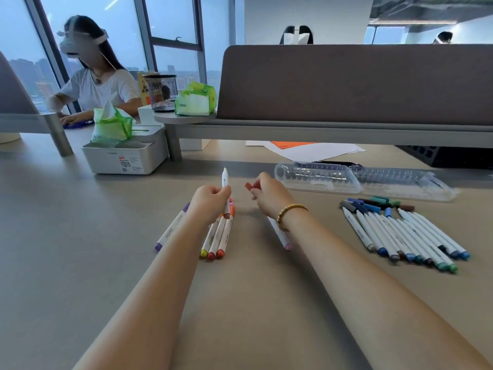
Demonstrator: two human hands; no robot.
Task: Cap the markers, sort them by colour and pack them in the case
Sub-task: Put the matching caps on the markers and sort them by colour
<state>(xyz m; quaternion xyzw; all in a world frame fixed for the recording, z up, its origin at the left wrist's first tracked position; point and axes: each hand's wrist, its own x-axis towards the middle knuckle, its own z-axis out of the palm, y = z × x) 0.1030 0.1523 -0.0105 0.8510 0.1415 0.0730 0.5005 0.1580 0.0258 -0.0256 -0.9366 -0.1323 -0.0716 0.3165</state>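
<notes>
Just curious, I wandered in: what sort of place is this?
Most likely a shared office: long desk with a grey divider panel, a mesh pen holder on a shelf, tall windows overlooking a city.

A beige tabletop (248, 303) carries everything. Toward its far edge lies a clear plastic case (362, 180), open, with white and orange paper (306, 149) behind it. Toward the right edge lies a row of blue, green and brown markers (405, 233). Mid-table lie warm-coloured markers (217, 236), a purple marker (170, 231) and a pink marker (280, 233). A white organiser box (125, 156) stands at the far left.
</notes>
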